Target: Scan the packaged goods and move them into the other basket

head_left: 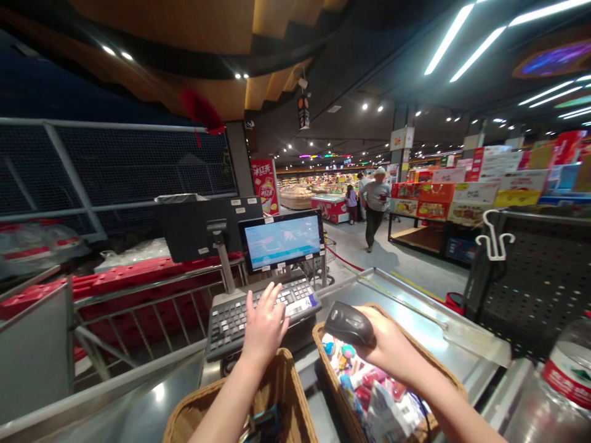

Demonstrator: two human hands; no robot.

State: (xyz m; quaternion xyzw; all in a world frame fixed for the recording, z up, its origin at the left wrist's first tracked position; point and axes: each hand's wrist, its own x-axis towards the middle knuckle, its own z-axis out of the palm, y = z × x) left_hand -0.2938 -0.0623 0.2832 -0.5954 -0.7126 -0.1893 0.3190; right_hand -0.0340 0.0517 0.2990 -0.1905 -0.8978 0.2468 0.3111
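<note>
My left hand [264, 323] is open, its fingers stretched out over the till keyboard [249, 311]. My right hand [390, 347] is closed round a black barcode scanner [349, 323], held above a wicker basket [330, 369] full of colourful packets. A second wicker basket [281, 394] stands under my left forearm. Behind the keyboard a small lit screen [281, 240] faces me, with a larger dark monitor [194, 227] to its left.
The steel checkout counter [415, 314] runs to the right. A water bottle [570, 369] stands at the far right by a black perforated panel [535, 277]. Red crates [129, 277] and metal railings lie left. A person [376, 206] walks in the aisle ahead.
</note>
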